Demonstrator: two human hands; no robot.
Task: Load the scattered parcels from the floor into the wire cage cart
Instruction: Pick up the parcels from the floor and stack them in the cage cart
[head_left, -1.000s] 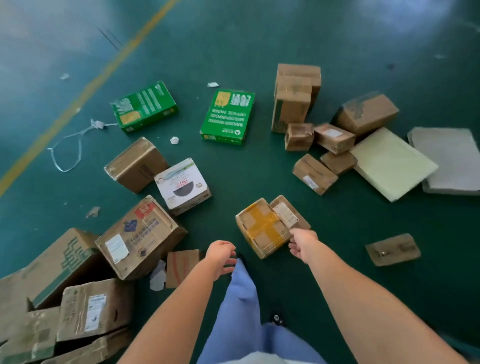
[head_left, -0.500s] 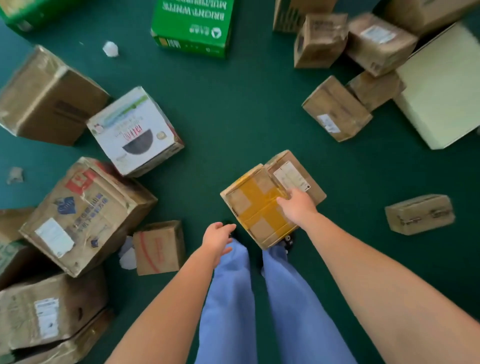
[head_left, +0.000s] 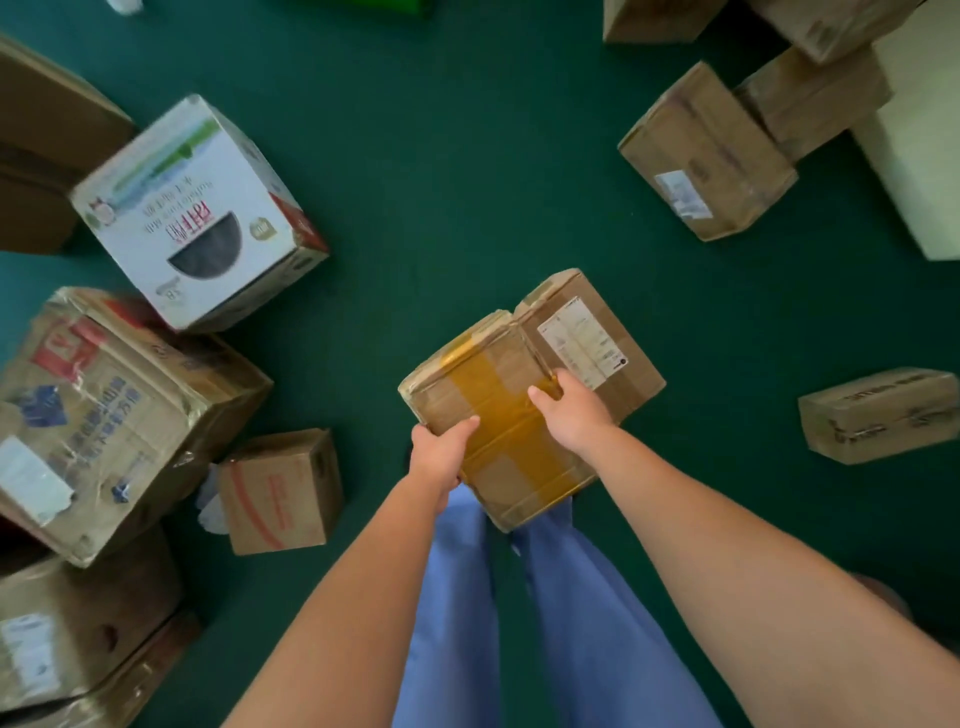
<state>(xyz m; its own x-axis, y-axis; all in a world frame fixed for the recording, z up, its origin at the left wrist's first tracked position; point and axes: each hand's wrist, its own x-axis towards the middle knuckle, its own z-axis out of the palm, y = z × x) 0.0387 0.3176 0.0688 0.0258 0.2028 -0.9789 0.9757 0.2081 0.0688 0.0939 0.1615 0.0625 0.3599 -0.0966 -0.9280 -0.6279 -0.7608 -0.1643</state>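
A brown parcel crossed with yellow tape (head_left: 488, 400) lies on the green floor just ahead of my legs. My left hand (head_left: 441, 454) grips its near left edge, thumb on top. My right hand (head_left: 569, 408) holds its right side, fingers curled into the gap against a second brown parcel with a white label (head_left: 592, 338) that lies touching it. The wire cage cart is out of view.
A white printed box (head_left: 197, 218) and a large taped carton (head_left: 109, 415) lie to the left, with a small brown box (head_left: 280, 488) beside them. More brown parcels (head_left: 706, 156) lie at upper right, one (head_left: 878, 415) at right. Bare green floor (head_left: 441, 182) stretches ahead.
I have bent lower, so the parcels look larger. My left hand has come forward and taken the yellow-taped parcel's left edge; my right hand has settled on its right side.
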